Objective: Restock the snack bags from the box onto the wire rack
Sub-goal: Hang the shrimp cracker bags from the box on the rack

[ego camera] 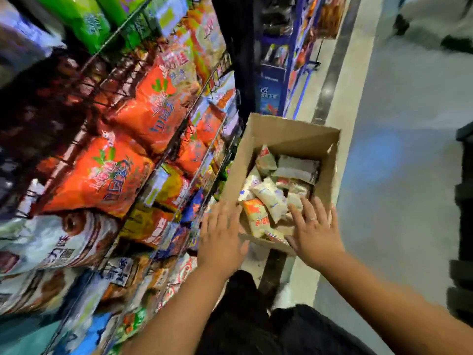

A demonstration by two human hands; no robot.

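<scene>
- The cardboard box [289, 129] sits open on the floor [399, 149], just beside the wire rack [176, 142].
- Snack bags [271, 198] lie loose inside the box.
- The left hand [221, 234] is over the box's near left corner, fingers straight and holding nothing.
- The right hand [316, 226] is spread flat over the bags at the near edge, gripping none.
- Orange bags [143, 106] fill the rack.

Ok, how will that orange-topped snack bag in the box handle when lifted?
Probably light and floppy: the orange-topped snack bag looks like a puffy film pillow pack. Its smooth-looking wrapper may slip; contents likely crush, so pinch a sealed end.
</scene>
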